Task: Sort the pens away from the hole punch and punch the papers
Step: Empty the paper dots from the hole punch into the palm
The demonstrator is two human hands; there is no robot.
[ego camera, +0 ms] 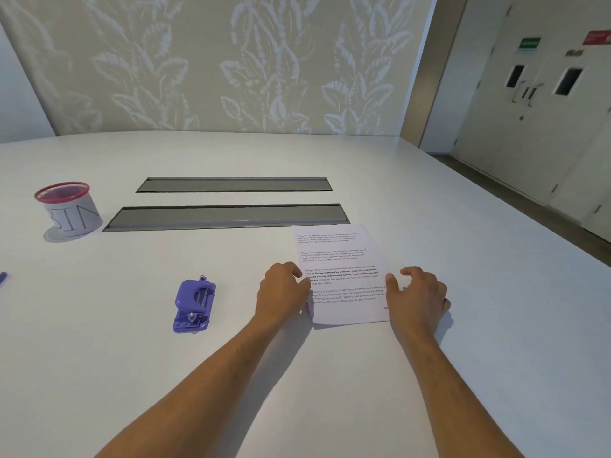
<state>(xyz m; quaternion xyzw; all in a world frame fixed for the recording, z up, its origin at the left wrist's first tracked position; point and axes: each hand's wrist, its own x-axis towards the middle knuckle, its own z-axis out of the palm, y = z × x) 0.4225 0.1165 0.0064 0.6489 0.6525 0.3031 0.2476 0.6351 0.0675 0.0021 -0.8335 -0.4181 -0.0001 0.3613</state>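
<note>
The papers (344, 276) lie flat on the white table (463, 358), right of centre, with the far edge of the stack touching the near cable-tray lid (228, 217). The top sheet is white, printed with several short paragraphs of dark text, one of them in bold; how many sheets lie under it cannot be told. The left hand (281, 292) rests on the left edge of the papers, fingers curled down and thumb on the sheet. The right hand (418, 292) rests on the right edge, fingers loosely spread and bent, thumb pointing inward over the page. Neither hand pinches anything; both lie open against the paper.

The hole punch (194, 305) sits on the table to the left of the left hand, apart from the papers. It is purple plastic with a metal pin and spring parts showing on top. At the far left edge a blue pen (2, 278) is only partly in view, well apart from the punch.

The table is wide, smooth and pale, with two long grey lids set into it, the far cable-tray lid (234, 184) parallel to the near one. Behind it stands a wall (231, 61) with a pale leaf pattern. To the right are cream double doors (542, 100) with small dark windows and metal handles, and a green sign (530, 43) above.

At the far left stands a red mesh cup (67, 208) wrapped in white paper lettered "BIN". Its contents cannot be seen.
</note>
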